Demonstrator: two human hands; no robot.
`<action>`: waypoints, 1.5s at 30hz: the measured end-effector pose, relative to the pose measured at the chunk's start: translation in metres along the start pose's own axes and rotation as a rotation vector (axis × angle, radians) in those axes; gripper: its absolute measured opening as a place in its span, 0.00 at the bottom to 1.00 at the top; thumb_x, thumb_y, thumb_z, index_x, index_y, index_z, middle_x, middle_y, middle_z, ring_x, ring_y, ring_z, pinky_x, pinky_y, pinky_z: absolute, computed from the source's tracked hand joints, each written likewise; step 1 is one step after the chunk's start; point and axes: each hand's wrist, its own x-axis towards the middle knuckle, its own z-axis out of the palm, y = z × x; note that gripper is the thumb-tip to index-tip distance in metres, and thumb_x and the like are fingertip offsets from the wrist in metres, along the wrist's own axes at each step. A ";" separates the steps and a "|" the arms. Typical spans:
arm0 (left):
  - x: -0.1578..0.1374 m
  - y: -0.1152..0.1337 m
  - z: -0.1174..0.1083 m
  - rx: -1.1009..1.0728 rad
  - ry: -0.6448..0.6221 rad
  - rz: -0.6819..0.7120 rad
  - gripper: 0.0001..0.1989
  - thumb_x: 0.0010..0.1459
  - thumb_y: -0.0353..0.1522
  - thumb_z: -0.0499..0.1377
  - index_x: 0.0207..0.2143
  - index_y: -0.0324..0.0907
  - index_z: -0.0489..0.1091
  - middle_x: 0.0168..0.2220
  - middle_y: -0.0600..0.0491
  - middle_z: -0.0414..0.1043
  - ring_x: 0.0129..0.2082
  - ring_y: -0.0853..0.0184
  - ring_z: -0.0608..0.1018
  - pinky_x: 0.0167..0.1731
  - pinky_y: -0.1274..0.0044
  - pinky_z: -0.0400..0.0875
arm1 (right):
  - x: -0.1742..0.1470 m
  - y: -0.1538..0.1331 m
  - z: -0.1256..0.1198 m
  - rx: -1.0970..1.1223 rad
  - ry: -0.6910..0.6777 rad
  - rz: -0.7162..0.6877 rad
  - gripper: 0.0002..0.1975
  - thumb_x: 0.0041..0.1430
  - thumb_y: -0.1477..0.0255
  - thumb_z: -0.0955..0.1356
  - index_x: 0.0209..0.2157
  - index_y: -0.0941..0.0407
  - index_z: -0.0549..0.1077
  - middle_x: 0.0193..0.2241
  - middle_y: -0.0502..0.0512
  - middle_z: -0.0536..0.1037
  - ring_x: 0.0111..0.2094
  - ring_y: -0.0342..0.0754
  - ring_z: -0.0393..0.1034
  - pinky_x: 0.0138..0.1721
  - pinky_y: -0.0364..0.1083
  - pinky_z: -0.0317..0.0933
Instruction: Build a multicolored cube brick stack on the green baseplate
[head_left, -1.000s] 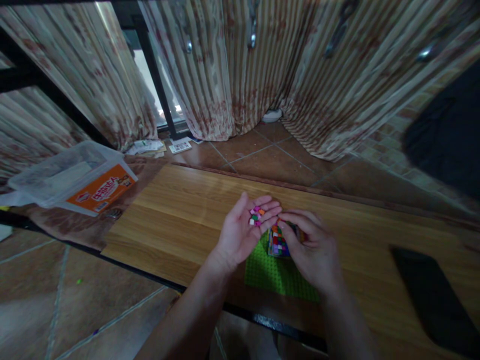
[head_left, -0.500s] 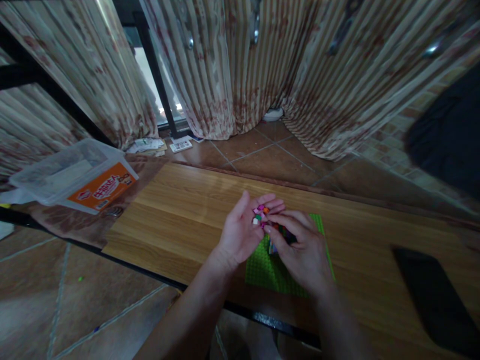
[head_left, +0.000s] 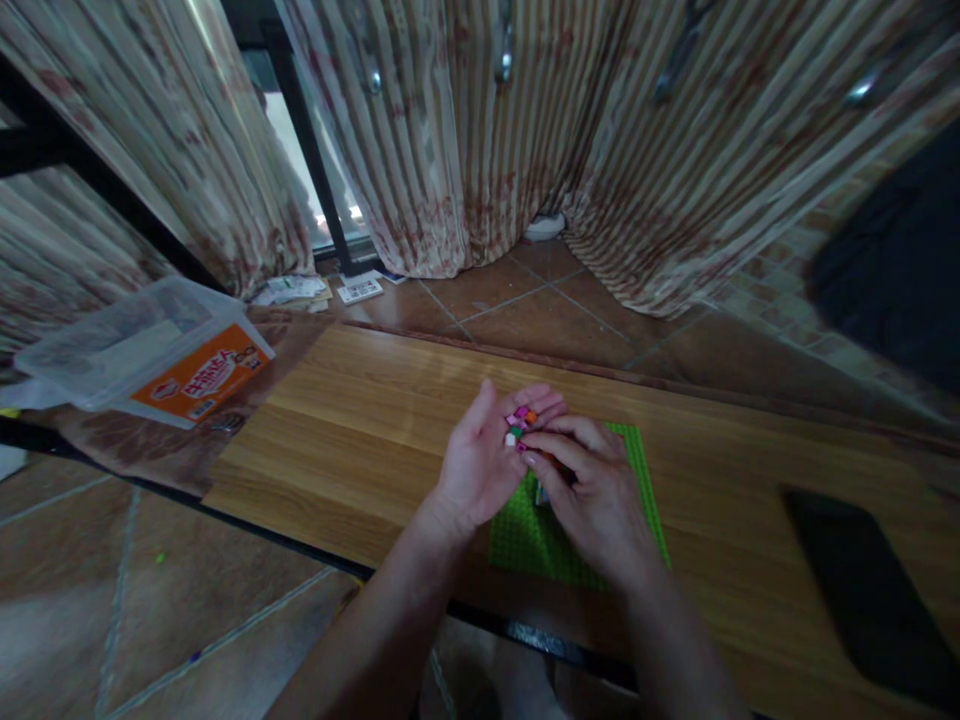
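My left hand (head_left: pixel 480 465) is palm up above the table, with several small toy bricks (head_left: pixel 517 426) in pink, orange, green and white lying on its palm. The fingertips of my right hand (head_left: pixel 589 480) reach over that palm in a pinch, with a small magenta brick (head_left: pixel 522 448) at their tips. Beneath both hands lies a green studded baseplate (head_left: pixel 547 545). A small part of a brick build (head_left: pixel 541 494) on the baseplate shows under my right hand; the rest is hidden.
The wooden tabletop (head_left: pixel 330 430) extends to both sides. A black phone-like slab (head_left: pixel 862 590) lies at the right. At the left stands a clear plastic tub (head_left: pixel 97 360) with an orange label. Striped curtains (head_left: pixel 510 150) hang behind, and a dark shape (head_left: pixel 892 260) shows at the right edge.
My right hand has moved slightly left, its fingertips closer over the left palm. More of the build beneath is covered now. My left hand stays almost where it was.
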 end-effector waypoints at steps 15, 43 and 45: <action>0.001 0.000 0.000 0.001 0.101 0.029 0.24 0.63 0.45 0.50 0.38 0.33 0.75 0.39 0.43 0.77 0.45 0.62 0.77 0.51 0.73 0.66 | 0.001 -0.003 0.001 0.112 0.091 0.081 0.06 0.62 0.70 0.66 0.37 0.54 0.75 0.36 0.52 0.79 0.40 0.49 0.72 0.45 0.50 0.63; 0.007 -0.006 -0.018 0.294 0.282 0.012 0.08 0.48 0.31 0.64 0.30 0.35 0.74 0.23 0.58 0.63 0.17 0.81 0.59 0.17 0.85 0.48 | -0.003 0.021 -0.015 0.257 0.239 0.230 0.07 0.61 0.67 0.67 0.35 0.50 0.78 0.36 0.50 0.78 0.40 0.48 0.72 0.41 0.48 0.65; 0.007 -0.007 -0.017 0.327 0.277 0.025 0.08 0.46 0.31 0.65 0.30 0.35 0.74 0.23 0.58 0.63 0.17 0.81 0.59 0.17 0.85 0.48 | -0.002 0.020 -0.014 0.236 0.193 0.214 0.07 0.61 0.67 0.67 0.36 0.50 0.78 0.36 0.51 0.78 0.40 0.48 0.72 0.42 0.49 0.65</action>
